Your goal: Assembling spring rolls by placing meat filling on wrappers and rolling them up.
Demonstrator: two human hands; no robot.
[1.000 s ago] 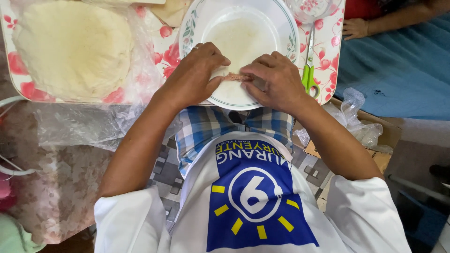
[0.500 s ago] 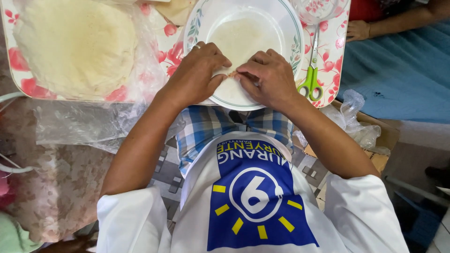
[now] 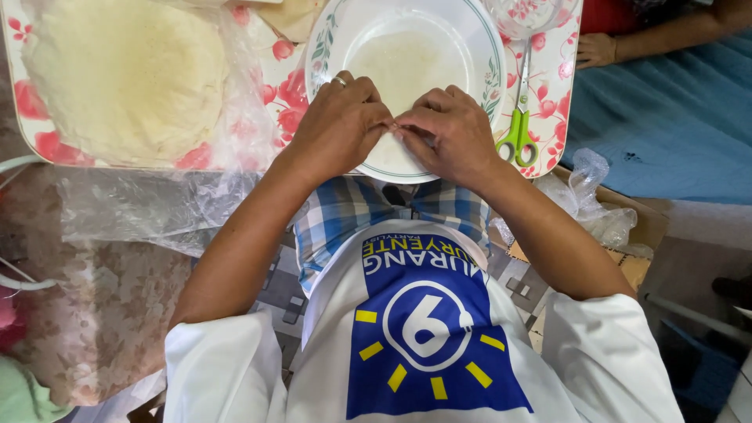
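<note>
A thin, pale round wrapper [image 3: 403, 66] lies flat in a white plate [image 3: 470, 39] with a green rim line. My left hand [image 3: 341, 125], a ring on one finger, and my right hand [image 3: 450, 133] meet at the plate's near edge. The fingertips of both hands pinch the wrapper's near edge together. The plate rests on a floral tray [image 3: 270, 74] on my lap.
A stack of round wrappers [image 3: 125, 74] under clear plastic lies on the tray's left. Green-handled scissors [image 3: 517, 125] lie right of the plate, below a glass bowl [image 3: 533, 12]. Another person's hand [image 3: 595, 48] rests at the upper right above blue cloth [image 3: 674, 117]. Crumpled plastic [image 3: 595, 204] sits right.
The view has shifted slightly; both hands stay at the plate's near edge, fingertips drawn closer together on the wrapper's edge.
</note>
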